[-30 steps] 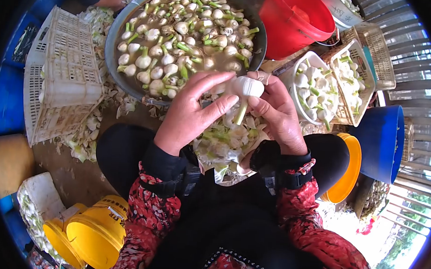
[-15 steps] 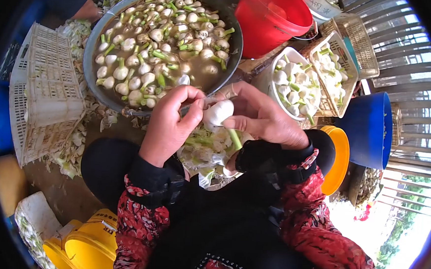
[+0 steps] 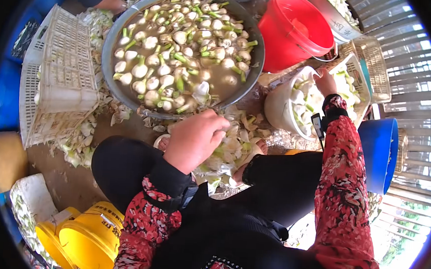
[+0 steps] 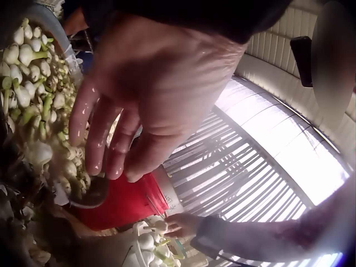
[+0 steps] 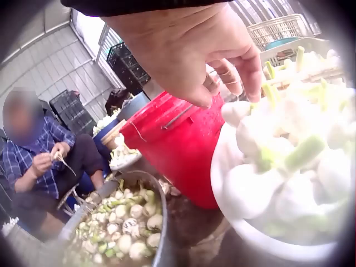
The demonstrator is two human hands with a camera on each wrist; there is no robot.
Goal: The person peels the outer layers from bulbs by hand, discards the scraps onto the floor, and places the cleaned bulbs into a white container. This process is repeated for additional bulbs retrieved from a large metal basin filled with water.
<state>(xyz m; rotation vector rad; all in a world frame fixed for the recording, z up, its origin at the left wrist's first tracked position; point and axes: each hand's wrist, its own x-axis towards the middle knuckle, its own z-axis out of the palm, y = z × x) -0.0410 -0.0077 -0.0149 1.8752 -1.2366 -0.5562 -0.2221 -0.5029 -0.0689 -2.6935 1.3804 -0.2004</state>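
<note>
My left hand (image 3: 195,137) hangs in front of the basin, its wet fingers (image 4: 97,136) loosely bent with nothing in them. The right hand (image 3: 326,83) reaches over a white bucket (image 3: 278,108) heaped with peeled garlic bulbs (image 3: 302,104). In the right wrist view the right hand (image 5: 194,61) has its fingers bent downward just above a bulb (image 5: 236,113) at the heap's edge, and no bulb shows between them. A grey basin (image 3: 110,61) of murky water holds many bulbs with green stems (image 3: 165,68).
A red bucket (image 3: 285,45) stands between basin and white bucket. Crates of bulbs (image 3: 349,88) and a blue bucket (image 3: 389,155) are at right, a white crate (image 3: 64,71) and yellow buckets (image 3: 91,233) at left. Peelings (image 3: 229,155) lie between my feet. Another person (image 5: 41,150) sits across the basin.
The white bulb that both hands held is no longer between them. My right hand has moved right, over the white bucket; the left stays near the basin, now empty.
</note>
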